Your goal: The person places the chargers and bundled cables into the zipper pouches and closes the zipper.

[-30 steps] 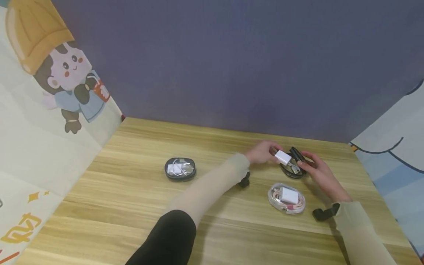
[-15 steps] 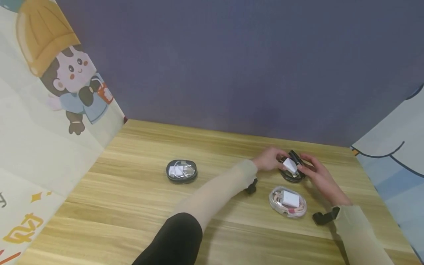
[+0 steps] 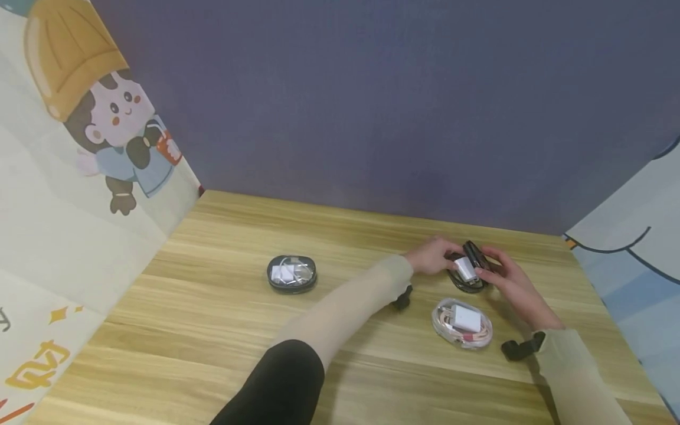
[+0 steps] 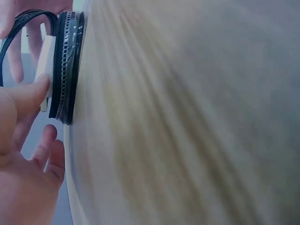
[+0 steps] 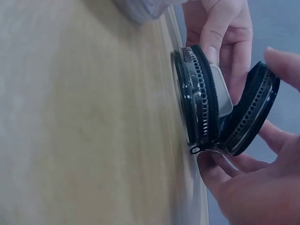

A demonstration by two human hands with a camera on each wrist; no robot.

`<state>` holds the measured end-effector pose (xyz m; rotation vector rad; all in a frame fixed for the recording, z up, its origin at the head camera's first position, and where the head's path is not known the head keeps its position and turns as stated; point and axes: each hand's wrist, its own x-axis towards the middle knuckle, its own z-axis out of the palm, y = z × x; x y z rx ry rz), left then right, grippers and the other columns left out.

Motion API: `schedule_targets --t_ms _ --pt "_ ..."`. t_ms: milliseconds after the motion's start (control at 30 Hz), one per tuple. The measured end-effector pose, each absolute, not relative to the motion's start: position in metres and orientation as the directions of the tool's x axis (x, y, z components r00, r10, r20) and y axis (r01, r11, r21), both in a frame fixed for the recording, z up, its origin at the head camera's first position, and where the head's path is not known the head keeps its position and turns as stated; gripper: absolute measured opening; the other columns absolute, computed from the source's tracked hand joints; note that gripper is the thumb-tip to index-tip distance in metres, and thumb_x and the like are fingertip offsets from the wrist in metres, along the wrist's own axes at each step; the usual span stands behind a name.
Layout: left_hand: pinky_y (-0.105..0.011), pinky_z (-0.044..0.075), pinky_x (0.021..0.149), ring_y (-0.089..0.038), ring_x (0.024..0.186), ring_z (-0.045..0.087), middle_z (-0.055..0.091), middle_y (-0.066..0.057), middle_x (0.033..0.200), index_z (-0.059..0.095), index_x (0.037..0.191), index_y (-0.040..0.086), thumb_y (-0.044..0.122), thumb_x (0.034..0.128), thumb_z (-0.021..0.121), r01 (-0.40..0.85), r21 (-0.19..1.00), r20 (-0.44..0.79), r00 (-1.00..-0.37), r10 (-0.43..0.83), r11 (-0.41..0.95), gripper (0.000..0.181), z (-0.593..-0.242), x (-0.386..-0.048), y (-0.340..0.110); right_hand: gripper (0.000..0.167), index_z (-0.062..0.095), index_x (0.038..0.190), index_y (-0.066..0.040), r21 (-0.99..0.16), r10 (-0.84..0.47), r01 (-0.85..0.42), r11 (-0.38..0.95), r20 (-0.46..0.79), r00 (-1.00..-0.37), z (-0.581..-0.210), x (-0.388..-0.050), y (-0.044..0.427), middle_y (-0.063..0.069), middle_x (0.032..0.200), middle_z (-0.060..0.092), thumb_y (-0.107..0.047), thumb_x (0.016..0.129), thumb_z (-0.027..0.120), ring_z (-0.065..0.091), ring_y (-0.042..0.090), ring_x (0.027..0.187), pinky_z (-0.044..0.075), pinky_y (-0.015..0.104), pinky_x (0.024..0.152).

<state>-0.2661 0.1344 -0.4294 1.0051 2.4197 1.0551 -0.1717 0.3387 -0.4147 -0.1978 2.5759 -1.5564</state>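
Observation:
At the right of the table a small black zip case (image 3: 464, 287) with clear sides lies unzipped, its lid (image 3: 474, 255) tilted up. A white charger plug (image 3: 465, 269) sits in the case's lower half. My left hand (image 3: 431, 255) has its thumb on the plug, with its other fingers beside the case. My right hand (image 3: 511, 282) holds the raised lid between thumb and fingers. In the right wrist view the lid (image 5: 255, 110) stands away from the base, and the plug (image 5: 221, 91) shows between them. The cable inside is mostly hidden.
A clear pouch (image 3: 462, 339) with a white plug and pinkish cable lies just in front of the hands. Farther left is a closed black-edged case (image 3: 291, 287) with a plug and cable inside. A dark panel (image 3: 340, 106) stands behind the wooden table (image 3: 186, 330).
My left hand has moved right and slightly down, bringing the white plug from beside the lid into the case. My right hand has kept hold of the lid.

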Motion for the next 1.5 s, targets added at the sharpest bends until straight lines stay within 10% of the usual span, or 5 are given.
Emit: schedule_targets --t_ms 700,933,1500 --pt "-0.02 0.052 0.081 -0.013 0.097 0.064 0.069 -0.003 0.112 0.065 0.124 0.003 0.011 0.097 0.064 0.191 0.929 -0.046 -0.79 0.611 0.316 0.028 -0.427 -0.275 0.093 0.064 0.031 0.149 0.007 -0.829 -0.125 -0.056 0.556 -0.017 -0.992 -0.416 -0.172 0.336 0.032 0.152 0.031 -0.031 0.104 0.055 0.035 0.052 0.135 0.04 0.006 0.084" --pt "-0.022 0.051 0.074 -0.014 0.089 0.063 0.07 -0.006 0.106 0.064 0.126 -0.001 0.015 0.0982 0.063 0.1 0.962 -0.091 -0.762 0.641 0.255 0.032 -0.434 -0.284 0.082 0.078 0.029 0.15 0.007 -0.797 -0.095 0.002 0.605 -0.075 -0.993 -0.417 -0.176 0.335 0.034 0.151 0.03 -0.035 0.097 0.066 0.039 0.053 0.132 0.037 0.063 0.104" --pt "-0.025 0.054 0.091 -0.025 0.102 0.068 0.068 -0.024 0.111 0.059 0.12 -0.014 -0.002 0.1006 0.052 -0.147 0.986 -0.075 -0.823 0.563 -0.083 0.024 -0.449 -0.289 0.076 0.099 0.023 0.146 0.017 -0.692 -0.135 0.037 0.721 -0.193 -0.972 -0.408 -0.2 0.327 0.046 0.137 0.037 -0.025 0.079 0.084 0.04 0.059 0.124 0.032 0.066 0.105"
